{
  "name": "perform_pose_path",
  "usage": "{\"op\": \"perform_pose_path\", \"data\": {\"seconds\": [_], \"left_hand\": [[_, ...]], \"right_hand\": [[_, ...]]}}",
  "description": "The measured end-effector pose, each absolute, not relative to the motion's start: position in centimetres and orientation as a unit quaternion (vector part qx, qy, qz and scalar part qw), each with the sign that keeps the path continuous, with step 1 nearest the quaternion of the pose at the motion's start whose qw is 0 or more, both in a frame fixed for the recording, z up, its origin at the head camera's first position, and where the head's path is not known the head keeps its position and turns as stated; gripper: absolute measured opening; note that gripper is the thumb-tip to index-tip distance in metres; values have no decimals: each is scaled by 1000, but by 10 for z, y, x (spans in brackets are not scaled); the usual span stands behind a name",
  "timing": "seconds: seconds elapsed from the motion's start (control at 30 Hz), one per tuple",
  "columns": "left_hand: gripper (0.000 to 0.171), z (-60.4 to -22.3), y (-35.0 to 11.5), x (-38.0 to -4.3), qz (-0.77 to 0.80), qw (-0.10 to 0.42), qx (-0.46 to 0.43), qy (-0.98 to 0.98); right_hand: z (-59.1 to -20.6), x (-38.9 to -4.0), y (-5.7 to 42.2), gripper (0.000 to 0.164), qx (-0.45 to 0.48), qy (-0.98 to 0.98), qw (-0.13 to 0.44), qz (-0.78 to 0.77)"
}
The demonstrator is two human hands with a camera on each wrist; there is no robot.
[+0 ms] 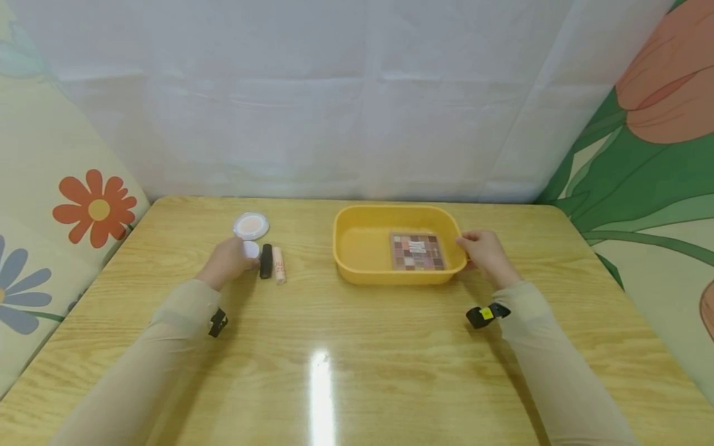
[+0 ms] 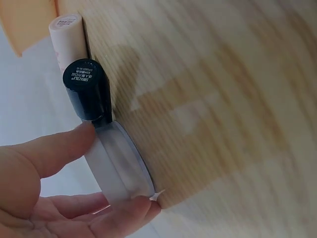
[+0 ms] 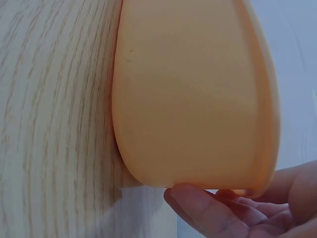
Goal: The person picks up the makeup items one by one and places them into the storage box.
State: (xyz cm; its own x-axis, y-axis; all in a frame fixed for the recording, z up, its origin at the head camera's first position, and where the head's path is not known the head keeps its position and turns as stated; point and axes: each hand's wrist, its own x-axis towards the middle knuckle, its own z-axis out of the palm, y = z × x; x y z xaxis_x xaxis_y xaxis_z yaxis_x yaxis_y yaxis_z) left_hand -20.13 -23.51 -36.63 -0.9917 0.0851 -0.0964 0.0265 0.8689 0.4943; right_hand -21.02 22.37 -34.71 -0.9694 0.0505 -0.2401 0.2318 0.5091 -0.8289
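Observation:
At the left of the table, my left hand (image 1: 224, 261) pinches a small round jar (image 2: 121, 161) with a white lid and clear base, thumb on one side and fingers on the other. Right beside the jar are a black tube (image 1: 266, 261) and a pale pink tube (image 1: 279, 265) with red lettering. Behind them lies a round compact (image 1: 251, 226) with a clear rim. My right hand (image 1: 486, 255) grips the right end of a yellow plastic basin (image 1: 351, 272), thumb at the rim and fingers under it. Inside the basin, on its right side, rests an eyeshadow palette (image 1: 417, 252).
The wooden table (image 1: 390, 371) reaches back to a white curtain (image 1: 334, 99). Flower-patterned panels stand on both sides. A bright light reflection (image 1: 321, 396) lies on the tabletop between the arms.

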Motion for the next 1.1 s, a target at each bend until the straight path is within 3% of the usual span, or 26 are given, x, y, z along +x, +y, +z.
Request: {"op": "perform_pose_path", "data": {"seconds": [0.37, 1.1], "left_hand": [[40, -358, -236, -192, 288, 44, 4, 956], [56, -340, -219, -176, 316, 6, 27, 948]], "right_hand": [[-347, -210, 224, 43, 79, 866, 92, -486], [-348, -210, 226, 43, 77, 867, 91, -484]]}}
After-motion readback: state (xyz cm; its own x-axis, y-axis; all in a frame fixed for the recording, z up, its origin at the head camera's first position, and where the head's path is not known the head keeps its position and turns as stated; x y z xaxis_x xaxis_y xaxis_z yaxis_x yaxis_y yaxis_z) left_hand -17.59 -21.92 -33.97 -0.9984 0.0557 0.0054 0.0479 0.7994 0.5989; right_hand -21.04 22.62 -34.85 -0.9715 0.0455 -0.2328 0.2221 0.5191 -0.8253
